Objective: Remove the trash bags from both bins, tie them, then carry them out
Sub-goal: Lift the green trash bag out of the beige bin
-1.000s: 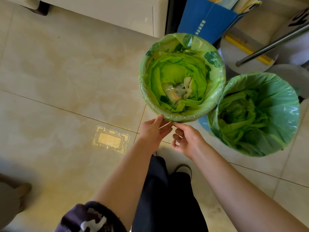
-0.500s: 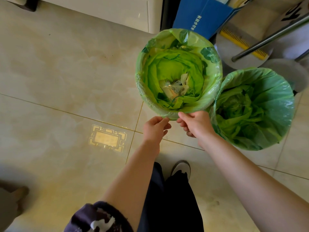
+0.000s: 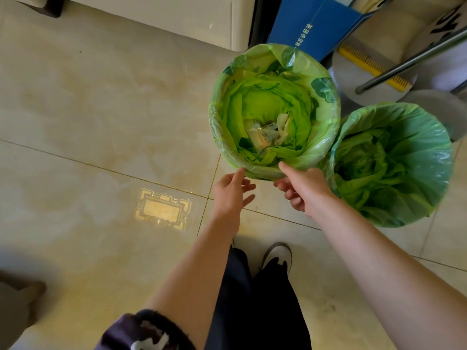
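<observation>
Two round bins stand side by side on the tiled floor, each lined with a green trash bag folded over its rim. The left bag [image 3: 321,145] holds crumpled paper and wrappers [image 3: 270,133] at the bottom. The right bag [image 3: 424,152] shows only crumpled green plastic inside. My left hand [image 3: 231,193] is at the near edge of the left bin, fingers apart, its thumb tip touching the bag's folded rim. My right hand [image 3: 303,188] has its thumb on the same rim a little to the right, its other fingers curled under the fold.
A white cabinet [image 3: 177,18] runs along the back. A blue carton [image 3: 313,24] stands behind the left bin, with a dustpan and yellow brush [image 3: 371,64] and a metal pole [image 3: 414,56] at the right. My shoe [image 3: 278,253] is just behind my hands.
Both hands have moved up to the near rim of the left bin. My right thumb now lies on the bag's fold, and my left fingers have spread apart.
</observation>
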The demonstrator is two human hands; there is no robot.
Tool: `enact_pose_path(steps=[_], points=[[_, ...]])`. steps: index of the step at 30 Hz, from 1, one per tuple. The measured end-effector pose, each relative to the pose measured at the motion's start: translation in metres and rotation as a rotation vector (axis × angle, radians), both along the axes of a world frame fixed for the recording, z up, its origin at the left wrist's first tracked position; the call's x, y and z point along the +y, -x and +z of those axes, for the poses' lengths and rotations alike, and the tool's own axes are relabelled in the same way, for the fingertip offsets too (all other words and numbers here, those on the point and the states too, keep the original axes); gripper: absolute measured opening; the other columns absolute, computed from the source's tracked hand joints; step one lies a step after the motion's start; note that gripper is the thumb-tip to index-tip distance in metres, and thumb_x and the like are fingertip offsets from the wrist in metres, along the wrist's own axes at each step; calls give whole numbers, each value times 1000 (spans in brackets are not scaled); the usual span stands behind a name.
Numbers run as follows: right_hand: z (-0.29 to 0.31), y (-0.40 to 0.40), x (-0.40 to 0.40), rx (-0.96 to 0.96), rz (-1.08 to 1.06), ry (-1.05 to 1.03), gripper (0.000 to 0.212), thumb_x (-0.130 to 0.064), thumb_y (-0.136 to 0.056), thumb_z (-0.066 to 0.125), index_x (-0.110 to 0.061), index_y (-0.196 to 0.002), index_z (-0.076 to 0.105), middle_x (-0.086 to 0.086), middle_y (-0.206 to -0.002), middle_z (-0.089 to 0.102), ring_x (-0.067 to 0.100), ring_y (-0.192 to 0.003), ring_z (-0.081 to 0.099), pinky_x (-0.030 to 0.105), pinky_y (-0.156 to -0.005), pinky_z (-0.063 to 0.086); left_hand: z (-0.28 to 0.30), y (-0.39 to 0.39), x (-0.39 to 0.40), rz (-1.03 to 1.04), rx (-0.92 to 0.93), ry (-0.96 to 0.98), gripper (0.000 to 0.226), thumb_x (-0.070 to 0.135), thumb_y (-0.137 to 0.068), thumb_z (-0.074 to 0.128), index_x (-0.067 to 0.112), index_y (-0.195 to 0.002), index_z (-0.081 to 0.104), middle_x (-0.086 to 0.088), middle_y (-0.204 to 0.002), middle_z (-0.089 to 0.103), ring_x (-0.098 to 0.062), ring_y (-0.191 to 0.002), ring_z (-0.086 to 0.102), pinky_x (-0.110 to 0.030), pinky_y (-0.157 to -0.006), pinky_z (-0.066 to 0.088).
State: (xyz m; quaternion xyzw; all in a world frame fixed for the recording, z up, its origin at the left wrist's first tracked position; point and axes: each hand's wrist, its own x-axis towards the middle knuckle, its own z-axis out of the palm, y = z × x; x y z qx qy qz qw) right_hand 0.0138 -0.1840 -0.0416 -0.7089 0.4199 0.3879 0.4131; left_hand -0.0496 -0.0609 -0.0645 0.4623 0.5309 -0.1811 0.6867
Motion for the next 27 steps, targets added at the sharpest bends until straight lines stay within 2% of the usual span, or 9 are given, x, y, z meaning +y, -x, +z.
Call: enact_pose_path(steps=[2,4,7,9,14,17,19,23,27], points=[[0,-1,-3,47,-56,-23,34,-37,-86,63,-6,-72,63,2,-59,61,9,-39,40,12,-34,24,-2,-4,8,-15,-7,1,22,28,-98,49,8,-102,58,-8,-94,60,-22,-89,66,-41,-86,57],[-2,-2,-6,42,-67,-15,32,-34,-88,62,-9,-69,57,2,-58,58,9,-40,40,12,-34,23,-2,-8,14,-86,-24,-60,17,23,-98,49,9,-92,57,-7,-86,62,-21,-83,66,-39,-85,56],[-3,-6,-6,41,-1,28,27,-31,-88,58,-8,-74,60,1,-56,56,11,-42,39,12,-33,23,1,-14,20,-295,-41,-247,19,16,-97,49,11,-80,54,-5,-72,62,-20,-74,65,-42,-81,55],[-2,-8,-4,64,40,26,22,-28,-87,54,-8,-78,62,0,-54,56,13,-42,41,12,-34,24,4,-17,21,-364,-51,-303,16,13,-96,48,8,-84,57,-5,-75,62,-19,-72,64,-44,-79,55],[-6,-11,1,126,105,0,22,-24,-84,46,-11,-75,61,-1,-52,58,13,-43,46,16,-40,29,11,-18,20,-363,-103,-498,18,11,-90,51,-3,-84,61,-15,-75,66,-16,-62,60,-32,-62,46],[-6,-9,1,85,114,33,21,-19,-81,42,-12,-72,59,0,-52,58,14,-43,47,18,-42,32,10,-14,13,-453,-164,-674,18,14,-86,53,2,-75,60,-16,-69,65,-30,-64,56,-40,-58,45],[-4,-8,1,54,114,45,21,-17,-81,42,-11,-69,58,0,-52,58,15,-44,47,20,-44,33,12,-15,9,-452,-195,-725,18,14,-84,54,2,-71,59,-16,-67,62,-26,-59,49,-40,-58,45],[-1,-13,2,30,94,38,22,-17,-84,38,-13,-71,56,0,-52,59,15,-42,49,19,-44,35,23,-25,3,-399,-263,-762,18,16,-83,58,4,-70,58,-11,-64,59,-12,-57,42,-28,-54,38],[-3,-16,0,106,63,8,28,-21,-91,34,-8,-78,54,1,-42,63,13,-37,53,17,-42,40,35,-23,-3,-480,-367,-785,18,11,-83,61,5,-66,55,-3,-61,52,-7,-56,39,-16,-53,33]])
